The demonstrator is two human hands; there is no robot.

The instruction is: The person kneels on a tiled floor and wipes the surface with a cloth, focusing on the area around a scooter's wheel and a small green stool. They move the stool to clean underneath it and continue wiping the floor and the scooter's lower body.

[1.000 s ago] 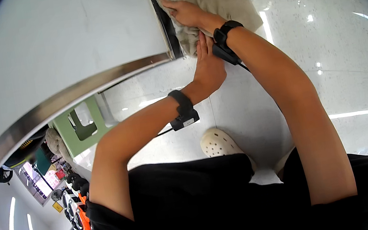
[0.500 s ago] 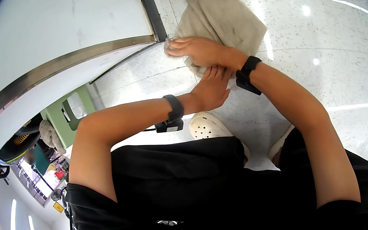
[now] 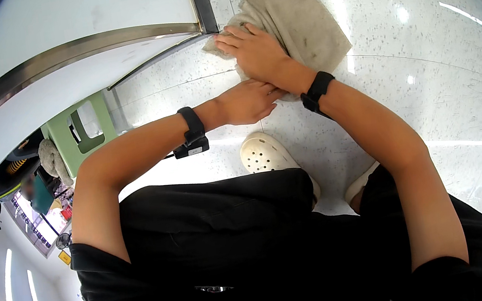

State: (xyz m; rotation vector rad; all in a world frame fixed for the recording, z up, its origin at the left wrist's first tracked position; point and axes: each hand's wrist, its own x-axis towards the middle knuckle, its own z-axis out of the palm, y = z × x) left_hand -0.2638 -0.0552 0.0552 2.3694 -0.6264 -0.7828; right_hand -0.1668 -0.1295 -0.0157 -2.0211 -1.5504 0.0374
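Looks to me like this is a floor-wiping step, cloth down and being worked near a corner. The beige cloth [image 3: 313, 30] lies on the speckled floor [image 3: 408, 19], right by the bottom corner of the white metal-edged unit [image 3: 108, 11]. Most of it fans out past the right hand, with a flap poking toward that corner and a few dark smudges showing. The right hand [image 3: 258, 54] is palm down on top, fingers stretched out and a bit apart, so it's pressing more than gripping. The left hand [image 3: 248, 101] sits at the near edge, fingertips tucked in by the right wrist; can't tell if it's got hold of any fabric. My take: the next move calls for steady, flat pressure, with the fingertips steering that flap along the unit's base. Might be worth flattening the bunched bit first, since only part of the cloth is under the palm.
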